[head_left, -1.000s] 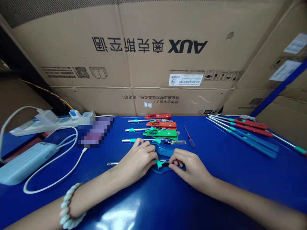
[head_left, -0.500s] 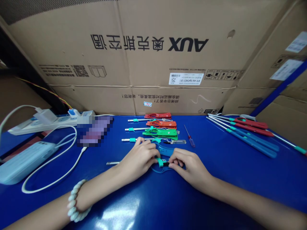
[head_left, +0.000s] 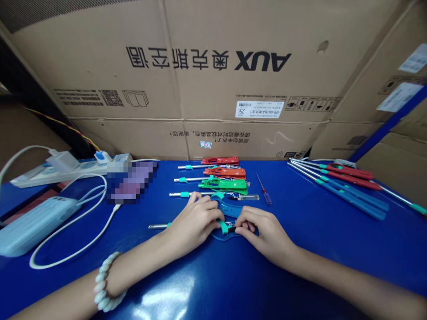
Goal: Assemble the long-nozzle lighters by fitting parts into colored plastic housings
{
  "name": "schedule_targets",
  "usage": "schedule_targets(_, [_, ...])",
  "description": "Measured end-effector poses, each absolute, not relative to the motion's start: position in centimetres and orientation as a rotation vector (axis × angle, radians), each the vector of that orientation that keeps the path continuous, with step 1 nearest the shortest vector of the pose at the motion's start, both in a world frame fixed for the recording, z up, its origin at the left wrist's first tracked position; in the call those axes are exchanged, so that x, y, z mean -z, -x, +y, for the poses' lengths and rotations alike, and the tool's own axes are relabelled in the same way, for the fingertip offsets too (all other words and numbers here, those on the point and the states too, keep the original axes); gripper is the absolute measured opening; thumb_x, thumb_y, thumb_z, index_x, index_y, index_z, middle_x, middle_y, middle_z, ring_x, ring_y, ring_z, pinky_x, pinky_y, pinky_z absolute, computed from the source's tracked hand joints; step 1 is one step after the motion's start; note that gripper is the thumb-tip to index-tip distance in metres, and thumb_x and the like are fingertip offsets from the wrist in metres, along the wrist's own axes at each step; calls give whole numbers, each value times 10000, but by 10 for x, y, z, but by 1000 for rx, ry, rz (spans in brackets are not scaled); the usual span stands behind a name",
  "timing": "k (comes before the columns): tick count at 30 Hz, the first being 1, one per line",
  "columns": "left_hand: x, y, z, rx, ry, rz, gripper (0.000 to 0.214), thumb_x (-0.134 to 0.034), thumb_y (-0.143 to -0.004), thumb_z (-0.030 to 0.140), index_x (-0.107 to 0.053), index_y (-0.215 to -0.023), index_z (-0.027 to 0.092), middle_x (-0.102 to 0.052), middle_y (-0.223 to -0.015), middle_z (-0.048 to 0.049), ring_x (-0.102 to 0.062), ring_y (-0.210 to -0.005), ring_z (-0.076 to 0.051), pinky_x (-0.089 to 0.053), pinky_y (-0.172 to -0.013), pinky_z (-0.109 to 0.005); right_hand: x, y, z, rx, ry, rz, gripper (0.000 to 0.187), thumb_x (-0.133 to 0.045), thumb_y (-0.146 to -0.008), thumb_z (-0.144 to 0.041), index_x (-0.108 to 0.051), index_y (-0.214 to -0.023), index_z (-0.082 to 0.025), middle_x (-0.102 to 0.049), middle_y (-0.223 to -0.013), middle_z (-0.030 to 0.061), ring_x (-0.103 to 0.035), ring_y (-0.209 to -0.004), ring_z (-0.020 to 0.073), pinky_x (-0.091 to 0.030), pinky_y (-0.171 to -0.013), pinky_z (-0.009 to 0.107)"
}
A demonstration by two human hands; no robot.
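My left hand [head_left: 198,218] is closed on the green trigger piece [head_left: 223,228] of a long-nosed lighter, thumb and fingers pressed at its left side. My right hand [head_left: 265,226] pinches the small black part [head_left: 231,230] just right of that piece. Beneath them lies a translucent blue handle half [head_left: 220,237]. Another blue handle half [head_left: 229,209] rests just beyond, between my hands. The lighter's metal tube [head_left: 156,226] sticks out left from under my left wrist. Thin white wires show by the black part; my fingers hide the rest.
Beyond my hands lie red [head_left: 220,161], orange [head_left: 228,172] and green lighter handles [head_left: 230,186] with tubes. A screwdriver [head_left: 266,195] lies to their right. Several lighters [head_left: 353,195] are at far right. At left are a power bank [head_left: 40,222], cable and power strip [head_left: 83,168]. Cardboard [head_left: 200,89] stands behind.
My left hand has shifted very slightly to the right, and a bit more of the metal tube's green collar shows. Both hands keep hold of the same parts.
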State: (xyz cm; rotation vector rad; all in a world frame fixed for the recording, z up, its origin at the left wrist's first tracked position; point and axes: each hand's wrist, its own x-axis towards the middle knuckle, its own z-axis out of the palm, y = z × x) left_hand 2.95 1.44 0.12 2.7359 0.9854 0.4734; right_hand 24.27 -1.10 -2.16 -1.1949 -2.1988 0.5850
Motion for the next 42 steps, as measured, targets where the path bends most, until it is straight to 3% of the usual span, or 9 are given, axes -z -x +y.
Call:
schedule_targets(7, [4,-28,17,-522,-2636,1009,46,-628,-864,151,-636,-865,196,-621,-808,15,-498,-800,-173,-238,-785,-338,23,-243,-11,-646,1219,-2166,115,-599,-827,-111,-600,-749,-195,-541,-690,-28,-492,-624,113,-358,-575,223])
schedule_targets(19, [7,-28,16,-567,-2647,999,49,-612,-875,151,-631,-884,196,-618,-808,11,-489,-794,-173,-235,-784,-341,22,-243,-10,-765,1261,-2079,120,-598,-816,-93,-605,-741,-188,-514,-668,-31,-464,-598,113,-344,-560,229])
schedule_targets(34, [14,-28,16,-689,-2638,944,62,-628,-859,119,-628,-861,181,-608,-776,19,-501,-773,-161,-246,-813,-342,27,-243,-13,-636,1181,-2148,113,-598,-834,-105,-594,-762,-191,-536,-705,-24,-491,-649,117,-353,-596,229])
schedule_targets(42, [6,-24,18,-651,-2647,902,113,-587,-886,117,-644,-943,196,-640,-828,10,-527,-800,-160,-279,-789,-329,28,-244,-13,-607,1158,-2150,105,-589,-845,-128,-606,-763,-191,-542,-696,-15,-494,-640,123,-360,-587,233])
